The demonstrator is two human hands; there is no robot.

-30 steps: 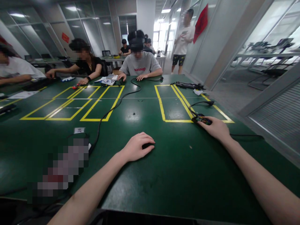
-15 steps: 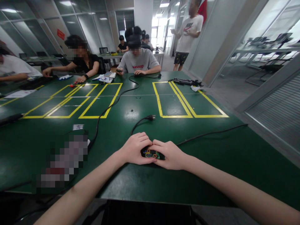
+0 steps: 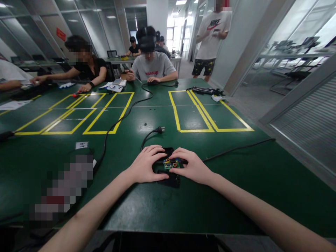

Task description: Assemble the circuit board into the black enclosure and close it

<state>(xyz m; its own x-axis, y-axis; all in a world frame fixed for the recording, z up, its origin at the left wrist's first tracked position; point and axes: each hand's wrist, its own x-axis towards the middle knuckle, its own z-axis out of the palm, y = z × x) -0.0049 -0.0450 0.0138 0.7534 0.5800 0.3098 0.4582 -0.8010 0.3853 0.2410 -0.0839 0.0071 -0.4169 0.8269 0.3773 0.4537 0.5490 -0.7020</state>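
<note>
A small green circuit board (image 3: 168, 166) with copper-wound rings and black cables at both ends lies between my two hands. Flanking it are two black plastic case halves, a far one (image 3: 169, 151) and a near one (image 3: 172, 180). My left hand (image 3: 143, 164) curves around the left side, fingertips at the far half and thumb on the near half. From the right, my right hand (image 3: 195, 167) grips the board's end between thumb and fingers. Its palm side is partly hidden. A black power plug (image 3: 159, 130) rests on the table just beyond my left hand.
A pixelated object (image 3: 63, 185) lies at the left, with a paper label (image 3: 82, 145) above it. A black cable (image 3: 241, 144) runs off to the right. Yellow tape rectangles (image 3: 195, 131) mark the green table (image 3: 223, 217). Co-workers sit across it; another person stands behind.
The black case has come apart into two halves, one on each side of the board. My hands have spread apart a little, uncovering more of the board. The view has shifted slightly.
</note>
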